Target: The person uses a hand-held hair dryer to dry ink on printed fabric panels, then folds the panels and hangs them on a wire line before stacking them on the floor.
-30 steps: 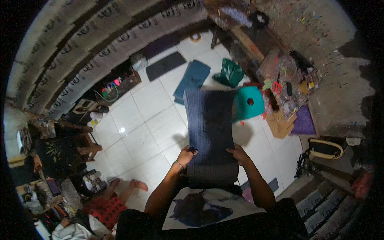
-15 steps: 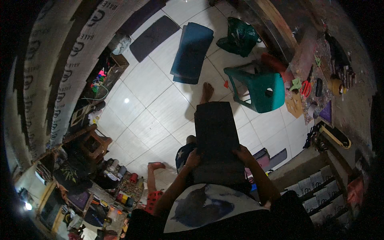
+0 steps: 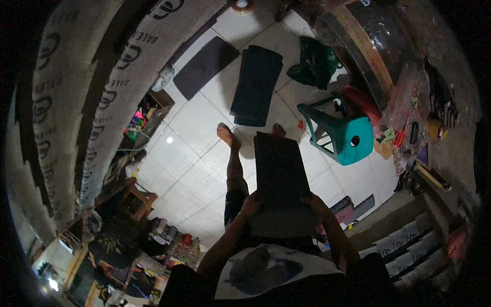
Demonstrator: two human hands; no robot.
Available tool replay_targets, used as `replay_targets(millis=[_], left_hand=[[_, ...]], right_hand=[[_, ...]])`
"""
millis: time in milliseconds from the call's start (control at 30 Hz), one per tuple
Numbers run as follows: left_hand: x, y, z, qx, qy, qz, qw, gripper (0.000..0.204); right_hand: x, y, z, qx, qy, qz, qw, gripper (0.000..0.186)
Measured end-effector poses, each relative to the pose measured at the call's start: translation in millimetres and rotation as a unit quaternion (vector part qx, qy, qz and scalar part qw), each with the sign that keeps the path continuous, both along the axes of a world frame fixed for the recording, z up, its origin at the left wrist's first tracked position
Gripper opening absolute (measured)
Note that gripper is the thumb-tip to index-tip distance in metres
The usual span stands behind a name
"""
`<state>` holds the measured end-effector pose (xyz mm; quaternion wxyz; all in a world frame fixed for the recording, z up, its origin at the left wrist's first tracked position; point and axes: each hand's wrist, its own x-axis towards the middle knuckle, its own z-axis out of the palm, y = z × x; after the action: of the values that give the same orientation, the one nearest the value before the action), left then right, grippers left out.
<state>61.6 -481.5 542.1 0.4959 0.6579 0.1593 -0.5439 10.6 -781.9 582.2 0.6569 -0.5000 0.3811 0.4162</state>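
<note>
Nearby, teal stool [image 3: 364, 130] right of held sheets [image 3: 282, 176].

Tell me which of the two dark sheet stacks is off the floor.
The held stack, gripped by your left hand and right hand; the floor stack lies on the tiles, between the grey sheet and the green bag.

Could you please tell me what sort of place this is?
It is probably a small workshop: the left hand and right hand hold a stack of dark sheets, another dark pile lies on the tiled floor, and red-handled scissors lie near a tape roll.
</note>
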Motion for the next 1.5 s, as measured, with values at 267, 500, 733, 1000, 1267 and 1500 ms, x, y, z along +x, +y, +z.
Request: replay_targets(millis=[267,500,733,1000,1267,1500], left_hand=[[26,85,-64,0.026,-0.051,-0.149,0.987,0.045],[36,135,-89,0.000,-0.023,-0.240,0.970,0.040],[124,115,-245,-0.005,-0.029,-0.018,0.999,0.059],[293,52,-409,0.058,-0.256,-0.170,0.950,0.055],[183,110,-552,0.297,-0.189,-0.276,0.894,0.092],[227,71,-557,0.182,-0.063,-0.137,0.972,0.068]], right_hand=[[-27,105,-27,-0.062,0.113,0.078,0.989,0.046],[37,146,-22,-0.009,0.131,-0.008,0.991,0.043],[117,137,-168,-0.161,-0.069,0.006,0.985,0.038],[189,108,-422,-0.324,-0.244,0.005,0.914,0.046],[196,117,-552,-0.309,-0.116,0.241,0.912,0.039],[165,69,-615,-0.341,-0.240,0.257,0.872,0.043]])
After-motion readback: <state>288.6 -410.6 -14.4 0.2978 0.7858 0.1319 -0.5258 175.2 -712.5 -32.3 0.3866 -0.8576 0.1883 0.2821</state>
